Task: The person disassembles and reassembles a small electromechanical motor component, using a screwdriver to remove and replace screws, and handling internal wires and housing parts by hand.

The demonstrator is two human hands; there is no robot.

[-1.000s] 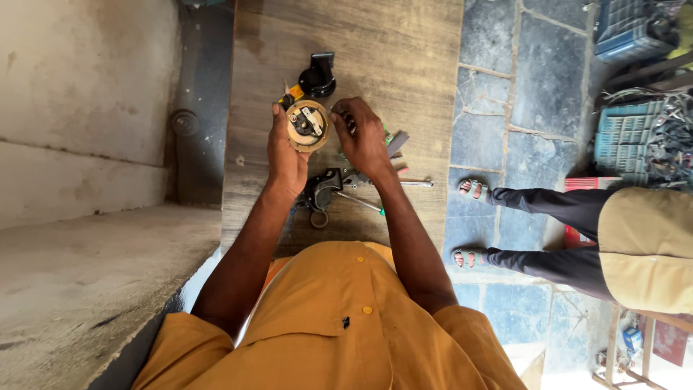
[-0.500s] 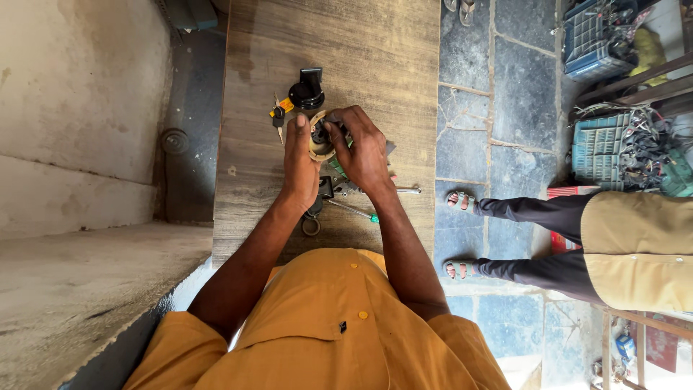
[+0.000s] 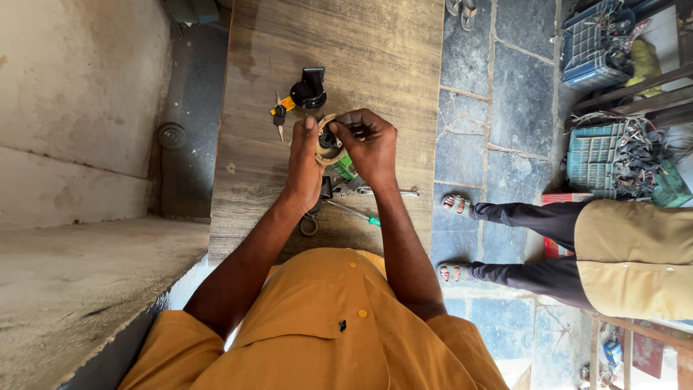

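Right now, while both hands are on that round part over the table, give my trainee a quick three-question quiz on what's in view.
1. True or false: the left hand and right hand both grip the round part.
2. Which lies farthest from the person on the wooden table?
A. the green-handled screwdriver
B. the black cap-shaped piece
C. the metal ring
3. Fill in: the keys lie beside a small ______-coloured tag.

Key: 1 true; 2 B; 3 yellow.
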